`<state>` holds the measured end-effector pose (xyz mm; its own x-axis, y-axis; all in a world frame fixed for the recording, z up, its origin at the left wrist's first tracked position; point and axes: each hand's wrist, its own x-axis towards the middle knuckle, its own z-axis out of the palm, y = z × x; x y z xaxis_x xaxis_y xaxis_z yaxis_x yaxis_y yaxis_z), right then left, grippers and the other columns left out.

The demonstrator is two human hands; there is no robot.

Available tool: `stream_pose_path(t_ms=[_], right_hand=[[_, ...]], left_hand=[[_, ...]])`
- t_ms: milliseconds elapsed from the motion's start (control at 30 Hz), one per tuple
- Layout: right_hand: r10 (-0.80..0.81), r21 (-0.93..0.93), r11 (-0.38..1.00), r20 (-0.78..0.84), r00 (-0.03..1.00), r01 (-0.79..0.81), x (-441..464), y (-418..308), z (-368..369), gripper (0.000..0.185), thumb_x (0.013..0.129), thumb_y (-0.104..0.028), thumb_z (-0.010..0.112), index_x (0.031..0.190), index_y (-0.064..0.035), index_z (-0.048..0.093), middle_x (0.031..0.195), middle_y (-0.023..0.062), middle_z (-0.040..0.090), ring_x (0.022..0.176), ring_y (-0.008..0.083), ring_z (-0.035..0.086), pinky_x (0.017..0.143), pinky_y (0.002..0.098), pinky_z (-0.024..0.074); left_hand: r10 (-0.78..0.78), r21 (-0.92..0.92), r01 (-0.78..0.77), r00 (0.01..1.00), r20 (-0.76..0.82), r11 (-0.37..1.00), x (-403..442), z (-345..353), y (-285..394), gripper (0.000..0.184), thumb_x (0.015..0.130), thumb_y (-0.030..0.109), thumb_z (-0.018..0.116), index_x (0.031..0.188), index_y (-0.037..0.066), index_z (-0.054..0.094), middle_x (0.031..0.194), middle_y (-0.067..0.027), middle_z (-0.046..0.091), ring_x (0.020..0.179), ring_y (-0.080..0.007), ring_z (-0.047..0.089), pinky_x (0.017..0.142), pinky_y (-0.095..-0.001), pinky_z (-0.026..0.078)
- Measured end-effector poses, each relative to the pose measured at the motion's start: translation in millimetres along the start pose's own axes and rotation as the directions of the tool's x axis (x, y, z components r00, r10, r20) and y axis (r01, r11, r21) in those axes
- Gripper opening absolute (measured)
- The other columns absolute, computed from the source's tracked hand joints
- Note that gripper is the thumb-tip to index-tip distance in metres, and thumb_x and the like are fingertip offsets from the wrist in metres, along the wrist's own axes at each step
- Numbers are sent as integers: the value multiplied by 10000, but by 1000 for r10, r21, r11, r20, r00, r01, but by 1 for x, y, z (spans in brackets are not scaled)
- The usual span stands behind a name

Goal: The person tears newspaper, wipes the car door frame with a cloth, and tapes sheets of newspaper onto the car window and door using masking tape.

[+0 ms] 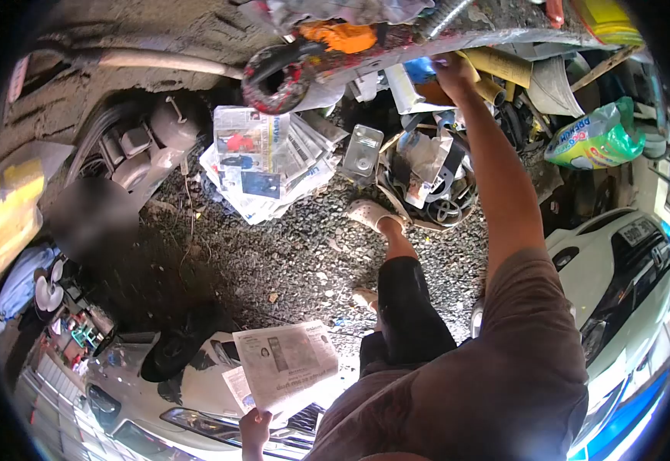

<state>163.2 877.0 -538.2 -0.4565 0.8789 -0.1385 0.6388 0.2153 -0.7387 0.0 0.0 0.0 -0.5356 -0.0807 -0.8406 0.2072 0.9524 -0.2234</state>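
Observation:
At the lower left, my left hand (pixel 254 430) grips the bottom edge of some printed newspaper sheets (pixel 287 365), held over the front of a white car. My right arm stretches up to the cluttered shelf edge, where my right hand (pixel 452 75) is beside a yellow tube (pixel 500 67) and a blue item (pixel 419 70). The fingers of that hand are dark and partly hidden, so any hold is unclear. A fanned stack of newspapers (pixel 262 165) lies on the gravel, left of a clear plastic container (pixel 363 151).
Right of the container stands a bin of scrap parts (pixel 435 173). A green bag (pixel 600 138) lies at the upper right. White cars (pixel 189 392) are at the lower left and right. Machinery (pixel 139 150) sits at the left. A wooden handle (pixel 158 61) crosses the upper left.

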Motion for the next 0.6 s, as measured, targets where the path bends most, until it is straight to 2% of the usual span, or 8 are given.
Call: stream_pose_path(t_ms=[167, 267, 300, 333, 400, 467, 533, 600], right_hand=[[228, 33, 973, -228, 947, -226, -59, -82, -79, 720, 775, -349, 916, 1367, -56, 628, 1188, 205, 755, 1050, 334, 748, 852, 426, 570], [226, 465, 857, 45, 973, -220, -104, -87, -85, 574, 905, -261, 809, 1389, -13, 625, 1220, 116, 735, 1058, 275, 734, 870, 419, 584], [315, 667, 531, 417, 852, -523, -134, -112, -86, 501, 931, -216, 786, 1383, -60, 637, 1208, 89, 732, 1093, 262, 716, 899, 449, 581], [472, 391, 542, 591, 654, -744, -157, -120, -84, 481, 947, -167, 770, 1400, -88, 632, 1231, 68, 723, 1133, 247, 692, 940, 467, 585], [331, 162, 561, 855, 399, -812, -225, -148, -68, 485, 957, -196, 757, 1422, -106, 653, 1265, 42, 703, 1114, 214, 667, 878, 381, 586], [304, -246, 928, 935, 185, -280, -298, -192, -4, 311, 970, -276, 727, 1208, -83, 783, 1088, 96, 796, 941, 250, 737, 880, 428, 588], [-12, -18, 850, 999, 53, 526, -366, -257, 18, 280, 945, -252, 702, 1144, -79, 797, 1082, 198, 797, 987, 323, 762, 906, 440, 569], [4, -5, 859, 1000, 3, 511, -410, -285, 51, 282, 921, -184, 665, 1152, -85, 791, 1075, 221, 791, 1018, 356, 763, 923, 440, 566]], left_hand=[[-15, -150, 4, 997, -72, 989, -24, 16, 23, 268, 902, 296, 761, 970, 37, 759, 786, -139, 744, 741, -239, 723, 718, -406, 557], [32, -225, -57, 993, -117, 973, -29, 57, 0, 245, 946, 285, 763, 987, 43, 751, 796, -137, 735, 717, -264, 708, 684, -422, 544], [-33, -366, -6, 995, -99, 931, -37, 71, -4, 246, 946, 274, 762, 999, 34, 749, 797, -148, 734, 719, -291, 711, 680, -433, 544], [-35, -372, 7, 997, -68, 928, -43, 72, 3, 248, 944, 266, 762, 1005, 26, 748, 816, -168, 741, 745, -308, 726, 696, -442, 552], [-51, -421, 35, 998, -26, 907, -60, 90, -2, 251, 941, 259, 763, 1012, 19, 746, 835, -188, 748, 771, -325, 740, 712, -451, 560], [-139, -543, 18, 973, -183, 840, -116, 128, -18, 254, 933, 245, 764, 1018, 6, 739, 883, -228, 757, 824, -362, 760, 742, -470, 568], [-209, -637, 19, 952, -225, 770, -152, 162, -18, 266, 932, 255, 760, 1010, 2, 734, 898, -242, 756, 841, -379, 761, 753, -477, 570], [-287, -697, 20, 920, -269, 716, -177, 216, -19, 299, 927, 288, 747, 988, -4, 724, 914, -273, 741, 853, -449, 734, 759, -499, 568]])
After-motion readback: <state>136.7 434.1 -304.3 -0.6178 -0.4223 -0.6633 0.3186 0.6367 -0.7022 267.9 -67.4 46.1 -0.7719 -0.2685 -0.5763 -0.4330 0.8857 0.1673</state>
